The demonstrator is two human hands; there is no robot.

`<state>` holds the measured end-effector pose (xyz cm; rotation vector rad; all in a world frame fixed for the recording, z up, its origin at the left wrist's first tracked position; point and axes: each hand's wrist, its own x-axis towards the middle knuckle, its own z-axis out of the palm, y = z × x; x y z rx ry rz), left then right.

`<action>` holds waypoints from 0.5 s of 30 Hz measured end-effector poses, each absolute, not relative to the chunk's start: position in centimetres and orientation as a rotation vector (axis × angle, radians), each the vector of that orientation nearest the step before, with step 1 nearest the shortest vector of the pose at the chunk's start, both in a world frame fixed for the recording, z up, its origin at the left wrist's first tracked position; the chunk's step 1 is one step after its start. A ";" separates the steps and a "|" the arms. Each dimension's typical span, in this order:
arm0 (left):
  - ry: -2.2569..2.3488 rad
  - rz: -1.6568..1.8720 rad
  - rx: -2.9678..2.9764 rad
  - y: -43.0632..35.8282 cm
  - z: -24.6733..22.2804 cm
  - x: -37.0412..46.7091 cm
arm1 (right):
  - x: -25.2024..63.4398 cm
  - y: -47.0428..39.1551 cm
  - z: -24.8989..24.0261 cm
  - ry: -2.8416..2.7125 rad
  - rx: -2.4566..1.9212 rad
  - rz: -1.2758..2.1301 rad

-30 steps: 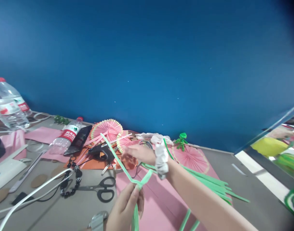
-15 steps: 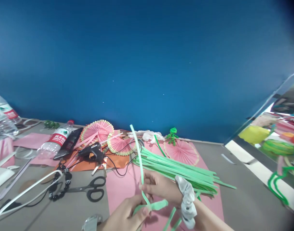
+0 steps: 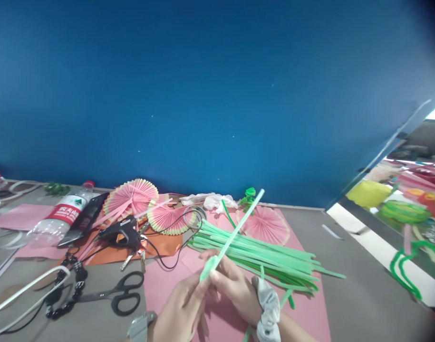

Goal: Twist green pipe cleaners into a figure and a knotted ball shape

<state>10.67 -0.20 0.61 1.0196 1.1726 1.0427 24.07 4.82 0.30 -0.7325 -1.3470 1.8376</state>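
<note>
A light green pipe cleaner slants up and to the right out of my two hands, its lower end bent into a thicker flat piece. My left hand, with a watch at the wrist, pinches this lower part. Fingers of my right hand close on the same pipe cleaner just beside; a grey scrunchie circles that wrist. Behind the right hand lies a thick bundle of light green pipe cleaners on pink paper. How the fingers overlap underneath is hidden.
Left of my hands lie black scissors, a black glue gun, keys, a black beaded strand and a plastic bottle. Pink folded paper fans rest near the blue partition. A green twisted figure stands behind the bundle.
The upright pipe cleaner has swung from leaning left to leaning right. My hands have come closer together around its bent lower part. The view has shifted slightly to the right.
</note>
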 end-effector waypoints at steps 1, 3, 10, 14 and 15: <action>1.178 1.001 1.034 -0.1 0.3 10.7 | 24.0 4.7 0.2 -1.376 -0.747 1.819; 1.193 0.959 1.049 0.0 -0.3 10.8 | 23.9 4.7 -0.2 -1.402 -0.802 1.778; 1.263 0.927 1.234 0.0 0.3 11.3 | 23.7 4.9 -0.7 -1.229 -0.938 1.734; 1.231 0.943 1.083 -0.1 0.1 11.4 | 23.3 4.7 -0.5 -1.166 -1.013 1.686; 1.227 0.955 1.024 -0.1 0.0 11.3 | 23.3 4.7 -0.5 -1.150 -1.021 1.677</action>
